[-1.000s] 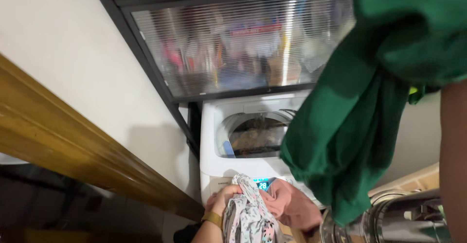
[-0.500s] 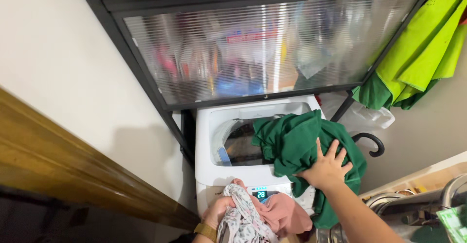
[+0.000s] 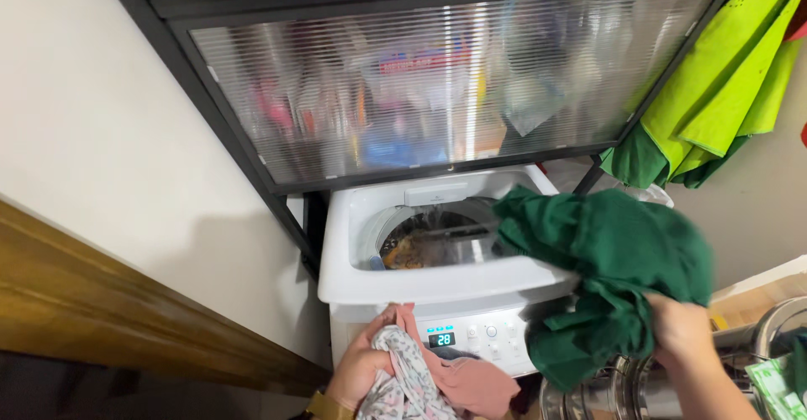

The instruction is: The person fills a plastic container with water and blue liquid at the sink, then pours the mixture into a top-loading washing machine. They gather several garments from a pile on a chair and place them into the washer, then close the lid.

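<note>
A dark green garment (image 3: 609, 260) is held bunched at the right front corner of the white washing machine (image 3: 437, 281), part of it draped over the rim and part hanging below the control panel. The right hand (image 3: 681, 327) is closed around the lower folds of it. The left hand (image 3: 357, 369) is clenched on a bundle of patterned white cloth (image 3: 403, 382) and pink cloth (image 3: 471, 382), kept low in front of the machine.

The green garment is judged soft, limp and light; it folds wherever it is gripped, so a gathered handful near the middle is likely the surest hold, since loose ends trail and could catch on the rim.

Inside the open tub (image 3: 429, 239), something brownish can be made out, perhaps other laundry, though the view there is poor. Directly above the machine, a black-framed cabinet with ribbed glass (image 3: 437, 75) overhangs and narrows the opening. To the right of the machine, bright green fabric (image 3: 723, 75) hangs by the wall, and shiny metal pots (image 3: 622, 390) stand below the right hand. To the left of the machine, a wooden rail (image 3: 126, 311) runs along the white wall.
</note>
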